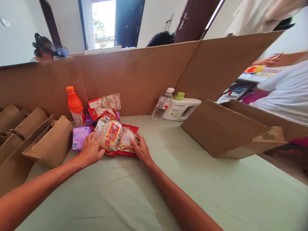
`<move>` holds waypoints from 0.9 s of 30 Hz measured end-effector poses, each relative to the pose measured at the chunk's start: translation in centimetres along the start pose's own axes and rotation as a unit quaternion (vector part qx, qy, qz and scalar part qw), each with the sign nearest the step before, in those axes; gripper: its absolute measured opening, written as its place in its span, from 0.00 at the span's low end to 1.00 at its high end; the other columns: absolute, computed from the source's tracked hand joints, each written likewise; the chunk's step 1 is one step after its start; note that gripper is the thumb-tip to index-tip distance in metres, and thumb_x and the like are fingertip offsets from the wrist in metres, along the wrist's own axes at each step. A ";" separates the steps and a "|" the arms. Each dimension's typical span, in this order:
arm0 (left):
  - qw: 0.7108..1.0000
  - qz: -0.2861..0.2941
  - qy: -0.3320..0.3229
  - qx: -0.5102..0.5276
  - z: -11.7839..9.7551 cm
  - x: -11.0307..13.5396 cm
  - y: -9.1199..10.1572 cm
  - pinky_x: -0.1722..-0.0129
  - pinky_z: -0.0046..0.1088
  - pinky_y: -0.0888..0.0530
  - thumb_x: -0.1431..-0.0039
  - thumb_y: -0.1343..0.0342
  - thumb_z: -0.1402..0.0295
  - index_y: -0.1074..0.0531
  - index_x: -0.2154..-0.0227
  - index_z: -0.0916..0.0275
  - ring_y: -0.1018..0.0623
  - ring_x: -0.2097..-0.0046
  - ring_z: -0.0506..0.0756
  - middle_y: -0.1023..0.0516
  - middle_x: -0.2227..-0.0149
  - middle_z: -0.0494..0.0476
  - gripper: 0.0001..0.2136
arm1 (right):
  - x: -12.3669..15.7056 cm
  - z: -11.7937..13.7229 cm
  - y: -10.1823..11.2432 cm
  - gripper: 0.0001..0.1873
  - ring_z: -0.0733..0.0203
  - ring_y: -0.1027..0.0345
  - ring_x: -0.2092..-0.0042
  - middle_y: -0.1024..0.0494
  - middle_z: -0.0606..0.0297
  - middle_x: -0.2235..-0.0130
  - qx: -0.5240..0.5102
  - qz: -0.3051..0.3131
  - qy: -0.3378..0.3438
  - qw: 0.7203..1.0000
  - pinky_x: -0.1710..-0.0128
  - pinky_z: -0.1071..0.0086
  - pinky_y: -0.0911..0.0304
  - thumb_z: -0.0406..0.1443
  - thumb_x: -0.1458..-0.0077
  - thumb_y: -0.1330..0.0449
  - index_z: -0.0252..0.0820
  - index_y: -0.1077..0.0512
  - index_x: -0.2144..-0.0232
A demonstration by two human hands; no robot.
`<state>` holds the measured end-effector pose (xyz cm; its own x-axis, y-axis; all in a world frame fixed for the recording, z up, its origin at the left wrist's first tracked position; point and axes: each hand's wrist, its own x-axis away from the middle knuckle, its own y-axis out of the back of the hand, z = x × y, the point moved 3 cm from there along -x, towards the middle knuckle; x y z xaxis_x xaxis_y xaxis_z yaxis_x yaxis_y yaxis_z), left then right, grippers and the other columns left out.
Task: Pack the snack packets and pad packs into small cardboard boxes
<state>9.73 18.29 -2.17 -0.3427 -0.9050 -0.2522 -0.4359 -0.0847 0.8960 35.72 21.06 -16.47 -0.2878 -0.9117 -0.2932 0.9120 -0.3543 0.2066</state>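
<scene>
White walls (21, 38), sunlit open doorway (103, 24)

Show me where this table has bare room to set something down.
The green tabletop nearest the camera is bare, in front of the big cardboard box. A strip lies free between snack packets and water bottle. Crowded: back-left, with left hand, right hand, purple box, orange bottle, cartons.

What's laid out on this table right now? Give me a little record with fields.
Left hand: resting on the clear snack bag
Right hand: touching the red packet
Beside the pile: purple box, orange bottle
By the cardboard wall: water bottle, white jug
Right side: open cardboard box
Surface: pale green table
</scene>
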 end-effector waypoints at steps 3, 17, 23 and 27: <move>0.999 -0.001 -0.017 -0.035 -0.9 2.9 -0.5 0.32 0.53 0.40 0.53 0.35 0.75 0.29 0.42 0.56 0.41 0.29 0.70 0.41 0.30 0.64 0.32 | 2.2 0.3 0.3 0.41 0.41 0.38 0.37 0.34 0.45 0.36 0.046 0.018 0.016 0.999 0.38 0.46 0.39 0.55 0.47 0.40 0.39 0.35 0.38; 0.951 -0.210 0.213 -0.072 8.9 11.6 15.3 0.47 0.46 0.25 0.44 0.51 0.63 0.26 0.50 0.59 0.18 0.55 0.64 0.17 0.56 0.62 0.20 | 5.0 6.3 0.0 0.26 0.38 0.42 0.33 0.37 0.47 0.33 0.177 0.010 0.112 0.978 0.36 0.40 0.45 0.47 0.45 0.41 0.44 0.27 0.47; 0.957 -0.224 0.185 -0.021 6.3 20.9 17.6 0.67 0.30 0.20 0.41 0.47 0.52 0.24 0.54 0.51 0.16 0.60 0.60 0.15 0.58 0.51 0.17 | 8.6 10.6 -0.1 0.19 0.44 0.37 0.35 0.29 0.52 0.37 0.104 0.112 0.158 0.976 0.35 0.45 0.43 0.47 0.41 0.40 0.47 0.22 0.52; 0.980 -0.194 0.031 -0.013 2.1 26.1 15.7 0.62 0.27 0.18 0.38 0.44 0.60 0.23 0.53 0.45 0.15 0.60 0.57 0.14 0.59 0.47 0.12 | 10.8 13.9 -0.6 0.18 0.45 0.37 0.35 0.28 0.56 0.37 0.025 0.215 0.116 0.969 0.38 0.49 0.38 0.49 0.41 0.38 0.49 0.21 0.53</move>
<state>-7.77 -5.77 4.61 -0.1033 -0.8265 -0.5534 -0.5022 -0.4369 0.7462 28.01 8.50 -6.82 0.1946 -0.9082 -0.3706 0.9158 0.0329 0.4004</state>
